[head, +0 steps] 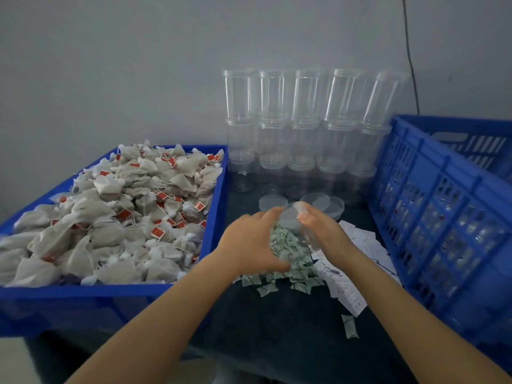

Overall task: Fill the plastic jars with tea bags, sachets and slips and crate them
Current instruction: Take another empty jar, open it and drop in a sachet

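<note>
Head view: right hand [321, 231] grips jar [299, 223], left hand [249, 242] pinches sachets [291, 256]; writing unreadable.

table [277, 328] dark | bins [110, 297] | jars [304, 134] | sachets [293, 261] | slips [360, 245] | lids [273, 202]

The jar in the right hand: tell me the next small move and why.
Probably pinch one green sachet from the pile with the left hand and drop it into the clear jar. The right hand grips that jar tilted over the sachets, its mouth toward the left hand, whose fingers reach in at the pile. What the jar holds is too blurred to tell.
</note>
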Demonstrator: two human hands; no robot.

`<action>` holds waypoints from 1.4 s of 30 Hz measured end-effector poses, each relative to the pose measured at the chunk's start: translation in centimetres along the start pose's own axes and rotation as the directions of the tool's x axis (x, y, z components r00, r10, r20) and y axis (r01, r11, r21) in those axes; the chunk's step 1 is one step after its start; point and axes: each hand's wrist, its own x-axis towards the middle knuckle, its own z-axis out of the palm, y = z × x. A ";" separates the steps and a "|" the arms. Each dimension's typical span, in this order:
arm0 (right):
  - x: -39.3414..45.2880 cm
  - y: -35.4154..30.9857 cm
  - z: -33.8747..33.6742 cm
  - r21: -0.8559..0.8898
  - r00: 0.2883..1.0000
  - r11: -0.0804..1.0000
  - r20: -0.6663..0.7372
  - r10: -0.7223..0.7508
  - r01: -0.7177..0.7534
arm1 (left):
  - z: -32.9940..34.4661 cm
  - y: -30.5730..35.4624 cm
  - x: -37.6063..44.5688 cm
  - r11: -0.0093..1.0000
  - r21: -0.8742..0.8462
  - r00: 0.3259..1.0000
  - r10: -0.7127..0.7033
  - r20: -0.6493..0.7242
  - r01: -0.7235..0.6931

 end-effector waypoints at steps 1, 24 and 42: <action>-0.2 -0.4 -0.5 -0.009 0.996 0.999 0.077 -0.044 0.045 | -0.6 -0.4 0.0 0.976 -0.211 0.992 -0.035 0.123 0.061; 0.7 -2.9 -8.8 0.657 0.878 0.645 -0.053 -0.476 0.389 | -3.8 -5.4 0.1 0.084 -0.870 0.706 0.549 0.447 0.485; 5.5 7.3 -6.0 -0.056 0.872 0.986 -0.477 0.110 -0.155 | -0.5 -5.2 1.4 0.444 -0.894 0.970 -0.238 -0.051 0.062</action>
